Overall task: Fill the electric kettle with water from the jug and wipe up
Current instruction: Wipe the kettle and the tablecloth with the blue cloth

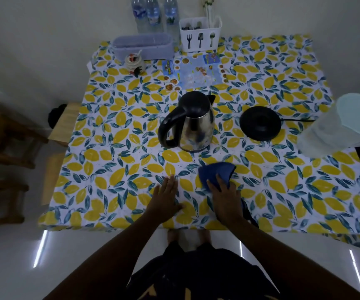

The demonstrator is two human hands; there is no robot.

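The steel electric kettle (197, 126) with a black lid and handle stands mid-table, lid closed, off its round black base (260, 123), which lies to its right. The translucent jug (343, 126) with a pale lid stands at the table's right edge. A blue cloth (214, 171) lies on the lemon-print tablecloth (114, 169) in front of the kettle. My right hand (223, 197) presses down on the cloth's near part. My left hand (166, 199) rests flat on the tablecloth just left of it, fingers spread, holding nothing.
At the back stand three water bottles (153, 14), a white cutlery holder (199, 34), a grey tub (143, 45), a small ceramic pot (134, 62) and a printed leaflet (196, 71). Wooden stools (8, 137) sit left of the table. The base's cord (298, 120) runs right.
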